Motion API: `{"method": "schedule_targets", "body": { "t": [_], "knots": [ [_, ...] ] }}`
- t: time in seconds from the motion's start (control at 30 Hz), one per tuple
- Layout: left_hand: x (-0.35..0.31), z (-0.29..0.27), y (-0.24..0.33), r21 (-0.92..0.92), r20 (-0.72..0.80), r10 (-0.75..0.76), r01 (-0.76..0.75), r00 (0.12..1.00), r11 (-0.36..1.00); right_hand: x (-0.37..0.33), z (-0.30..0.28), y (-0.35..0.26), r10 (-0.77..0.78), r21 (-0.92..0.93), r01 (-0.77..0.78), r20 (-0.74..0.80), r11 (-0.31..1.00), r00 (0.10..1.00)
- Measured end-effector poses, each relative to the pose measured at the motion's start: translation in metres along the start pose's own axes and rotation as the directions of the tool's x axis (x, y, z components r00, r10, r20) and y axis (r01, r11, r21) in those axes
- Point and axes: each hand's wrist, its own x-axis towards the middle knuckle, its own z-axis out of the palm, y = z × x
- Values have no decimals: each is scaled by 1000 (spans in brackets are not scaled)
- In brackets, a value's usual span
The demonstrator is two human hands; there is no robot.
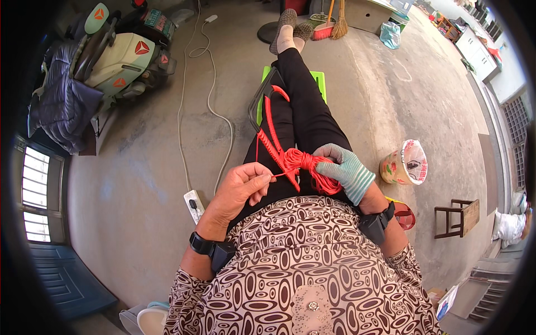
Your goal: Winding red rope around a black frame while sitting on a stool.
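The bare left hand [241, 187] pinches a single strand of red cord [304, 164] between thumb and fingertips, clenched on it just beside the lap. The right hand [346, 170], in a pale green striped knit glove, closes its grip over the wound bundle of the same cord, which rests on the person's thigh in black trousers. From the bundle a braided red length runs up the leg to a dark strap loop [259, 100] near the knee, over a bright green board [319, 81].

The cord looks light, soft and limp, likely to tangle or slip loose if slackened; it is best taken at the tight bundle and at the taut strand close to the weave.

On the concrete floor to the right stands a round paper tub [403, 164], its side printed in red and green, its white lid printed too.
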Motion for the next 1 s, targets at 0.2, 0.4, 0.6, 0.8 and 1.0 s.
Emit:
{"method": "schedule_targets", "body": {
  "t": [0.2, 0.4, 0.6, 0.8, 1.0],
  "knots": [
    [0, -3, 2, -2, 0, -8, 8, 1000, 1000, 3, 1, -2, -4, 0, 4, 3, 1000, 1000],
    [1, -3, 3, -6, -7, 2, -2, 1000, 1000, 2, 2, -5, -10, 77, 12, -37, 997, 999],
    [2, -4, 1, -13, -4, 4, -4, 1000, 1000, 2, 0, -5, 25, 202, -11, -68, 979, 997],
    [4, -2, 4, -81, -41, 45, -48, 998, 996, 4, -4, -3, 35, 218, -21, -57, 976, 998],
    [4, -6, 8, -195, -80, 84, -98, 993, 976, 7, -6, -3, 39, 264, -22, -63, 964, 997]
  ]
}}
